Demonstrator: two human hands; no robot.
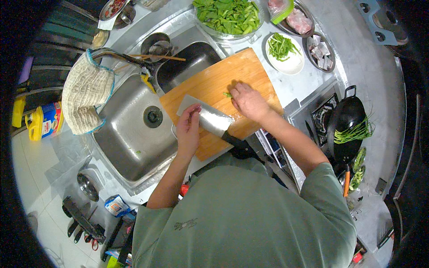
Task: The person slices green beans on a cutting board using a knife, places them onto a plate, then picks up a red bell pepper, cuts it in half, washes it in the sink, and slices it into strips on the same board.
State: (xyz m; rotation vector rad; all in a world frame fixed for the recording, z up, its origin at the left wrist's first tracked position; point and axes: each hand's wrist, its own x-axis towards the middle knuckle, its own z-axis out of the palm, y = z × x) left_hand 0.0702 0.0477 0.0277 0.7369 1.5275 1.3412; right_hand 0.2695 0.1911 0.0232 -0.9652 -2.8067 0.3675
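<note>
A wooden cutting board lies across the sink's edge and the counter. On it rests a cleaver, its blade flat and its black handle towards me. My left hand is at the far end of the blade, thumb and fingers slightly apart; whether it touches the steel is unclear. My right hand is on the board beyond the cleaver, fingers curled over a small piece of green vegetable that sticks out beside the fingertips. A white plate holding cut green strips stands past the board's right corner.
Left of the board is a double steel sink with a faucet and a hanging cloth. Leafy greens fill a glass bowl behind. Meat and silvery pieces sit in dishes. A wok stands right, beside the stove.
</note>
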